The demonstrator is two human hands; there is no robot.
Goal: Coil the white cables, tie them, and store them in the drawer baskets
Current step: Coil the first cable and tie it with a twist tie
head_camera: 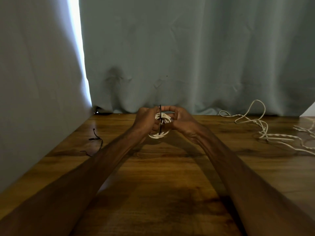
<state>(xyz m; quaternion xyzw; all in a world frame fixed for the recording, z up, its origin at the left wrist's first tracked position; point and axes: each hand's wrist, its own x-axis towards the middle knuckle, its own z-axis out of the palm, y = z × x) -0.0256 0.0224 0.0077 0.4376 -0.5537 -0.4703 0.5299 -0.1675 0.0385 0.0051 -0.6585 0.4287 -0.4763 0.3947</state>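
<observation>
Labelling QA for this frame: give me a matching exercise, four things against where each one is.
Things:
1. coiled cable
2. black tie
3. spare black tie
4. loose cables

Places:
A. on the table, right side
B. wrapped across the coil
C. on the table, left side
D. between left hand and right hand

Pairs: 1-D, 2-B, 3-C, 4-A

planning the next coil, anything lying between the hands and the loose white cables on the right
Nothing visible: only bare brown wooden tabletop separates the right hand from the tangled loose white cables. It and the left hand grip the small white cable coil.
</observation>
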